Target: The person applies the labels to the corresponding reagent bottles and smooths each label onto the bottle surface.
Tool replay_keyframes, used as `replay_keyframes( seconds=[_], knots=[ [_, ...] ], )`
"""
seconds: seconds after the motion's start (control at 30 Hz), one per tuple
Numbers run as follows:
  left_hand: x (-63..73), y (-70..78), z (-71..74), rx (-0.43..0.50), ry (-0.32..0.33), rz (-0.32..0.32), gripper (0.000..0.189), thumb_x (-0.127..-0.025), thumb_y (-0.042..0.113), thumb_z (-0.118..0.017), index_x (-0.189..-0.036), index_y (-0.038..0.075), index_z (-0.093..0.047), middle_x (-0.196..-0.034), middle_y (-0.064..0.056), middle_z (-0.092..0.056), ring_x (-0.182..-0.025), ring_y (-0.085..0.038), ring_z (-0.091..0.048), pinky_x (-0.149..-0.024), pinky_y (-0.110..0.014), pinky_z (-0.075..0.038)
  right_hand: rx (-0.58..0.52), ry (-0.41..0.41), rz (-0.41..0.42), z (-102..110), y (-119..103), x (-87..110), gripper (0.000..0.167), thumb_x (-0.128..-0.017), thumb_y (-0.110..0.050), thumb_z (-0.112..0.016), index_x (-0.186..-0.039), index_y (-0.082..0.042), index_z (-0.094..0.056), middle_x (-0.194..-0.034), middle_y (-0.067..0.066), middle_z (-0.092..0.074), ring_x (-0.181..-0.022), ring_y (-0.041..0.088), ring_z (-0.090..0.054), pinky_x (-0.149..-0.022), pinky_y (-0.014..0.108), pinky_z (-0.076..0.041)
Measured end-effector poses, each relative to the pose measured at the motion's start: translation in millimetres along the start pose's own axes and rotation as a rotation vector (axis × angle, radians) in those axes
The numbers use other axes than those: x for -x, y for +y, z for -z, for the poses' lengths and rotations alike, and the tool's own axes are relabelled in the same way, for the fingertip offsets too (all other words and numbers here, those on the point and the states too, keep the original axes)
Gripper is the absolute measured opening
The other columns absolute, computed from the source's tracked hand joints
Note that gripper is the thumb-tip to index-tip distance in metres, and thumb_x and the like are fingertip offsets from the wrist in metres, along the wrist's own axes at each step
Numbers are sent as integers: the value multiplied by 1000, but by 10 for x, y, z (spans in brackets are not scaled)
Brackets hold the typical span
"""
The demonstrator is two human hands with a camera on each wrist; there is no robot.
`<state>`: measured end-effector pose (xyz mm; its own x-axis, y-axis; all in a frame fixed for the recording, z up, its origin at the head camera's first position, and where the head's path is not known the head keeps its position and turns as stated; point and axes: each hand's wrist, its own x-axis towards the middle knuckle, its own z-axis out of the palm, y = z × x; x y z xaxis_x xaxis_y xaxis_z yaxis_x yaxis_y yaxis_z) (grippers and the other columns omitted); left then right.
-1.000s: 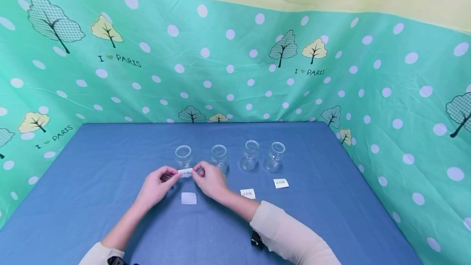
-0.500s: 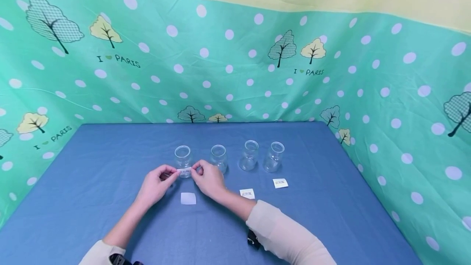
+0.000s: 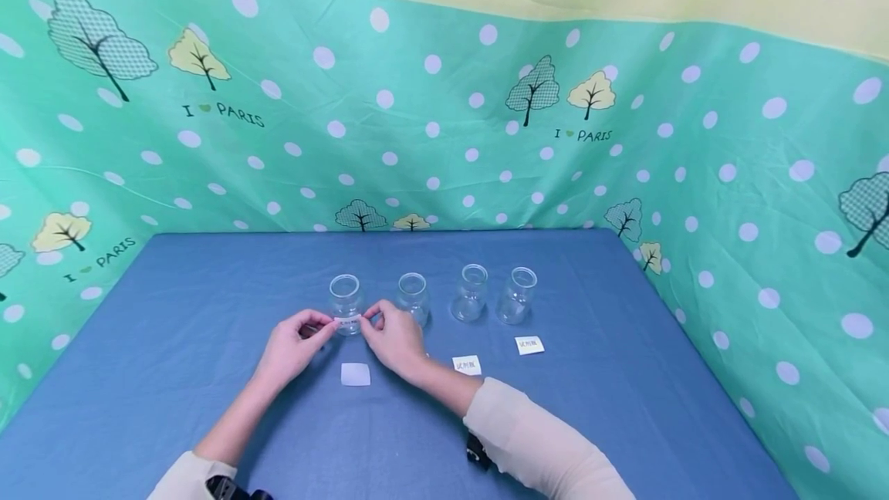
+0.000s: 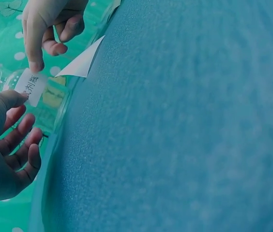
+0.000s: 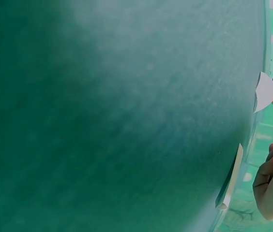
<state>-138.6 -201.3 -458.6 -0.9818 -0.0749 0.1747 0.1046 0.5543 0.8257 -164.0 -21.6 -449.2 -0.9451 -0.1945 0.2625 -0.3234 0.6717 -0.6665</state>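
Note:
My left hand [image 3: 292, 349] and right hand [image 3: 397, 339] pinch the two ends of a white label [image 3: 348, 321] with dark printed characters. It lies across the front of the leftmost clear glass jar [image 3: 345, 299], on its lower half. In the left wrist view, the left thumb sits on one end of the label [image 4: 36, 87] and the right index fingertip on the other. The other left fingers are loosely bent. Behind the right hand, a second glass jar [image 3: 413, 295] is partly hidden. The right wrist view catches both hands only at its edge.
Two more open glass jars [image 3: 471, 295] [image 3: 518, 297] stand farther right. Before them lie two printed labels [image 3: 467, 365] [image 3: 530, 345]. A blank white paper piece [image 3: 356, 374] lies between my forearms on the blue tablecloth [image 3: 625, 407]. A dotted curtain [image 3: 417, 160] rises behind.
The label has moved slightly in against the leftmost jar's front and now looks lower and flatter. Both hands have shifted only a little, still pinching its ends.

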Motion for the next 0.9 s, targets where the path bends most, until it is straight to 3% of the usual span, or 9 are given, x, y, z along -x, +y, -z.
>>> replay_keyframes(
  seconds=[0.17, 0.3, 0.47, 0.57, 0.77, 0.9],
  knots=[
    [-5, -21, 21, -16, 32, 25, 28, -81, 29, -72, -96, 6, -64, -88, -9, -67, -70, -6, -56, -58, -20, -45, 3, -18, -9, 22, -26, 28, 28, -85, -35, -65, -106, -16, -62, -59, -9, -56, -49, -1, -44, -50, 17, -35],
    [-20, -40, 38, -3, 25, 41, 43, -82, 31, -72, -112, 4, -56, -109, -14, -63, -90, -20, -62, -67, -20, -48, -15, -68, -44, 24, -47, 19, 52, -84, -40, -67, -126, -13, -52, -62, -8, -58, -52, -1, -48, -50, 18, -38],
    [-51, -61, 31, 40, -26, -31, 55, -84, 27, -70, -129, 4, -48, -128, -18, -55, -107, -35, -60, -83, -39, -52, 8, -121, -67, -3, -57, -10, 72, -81, -47, -68, -137, -11, -43, -64, -8, -59, -54, -1, -50, -51, 19, -39],
    [-74, -76, 18, 64, -64, -69, 56, -85, 25, -69, -133, 5, -46, -131, -19, -54, -111, -37, -58, -85, -48, -50, 21, -132, -61, -24, -58, -24, 72, -81, -49, -67, -138, -11, -43, -63, -8, -59, -55, -1, -51, -51, 19, -39],
    [-98, -62, 12, 111, -88, -92, 54, -86, 20, -68, -132, 0, -47, -125, -23, -58, -112, -37, -58, -89, -46, -48, -4, -99, -9, -41, -22, -61, 62, -83, -46, -65, -132, -10, -51, -65, -5, -63, -55, -1, -52, -52, 17, -40],
    [-93, -55, 33, 118, -87, -79, 54, -85, 18, -69, -131, -1, -47, -123, -24, -58, -111, -37, -59, -90, -45, -48, -61, -141, 11, -33, 23, -80, 60, -86, -43, -63, -134, -9, -50, -60, -5, -61, -50, -3, -49, -52, 15, -39]
  ],
)
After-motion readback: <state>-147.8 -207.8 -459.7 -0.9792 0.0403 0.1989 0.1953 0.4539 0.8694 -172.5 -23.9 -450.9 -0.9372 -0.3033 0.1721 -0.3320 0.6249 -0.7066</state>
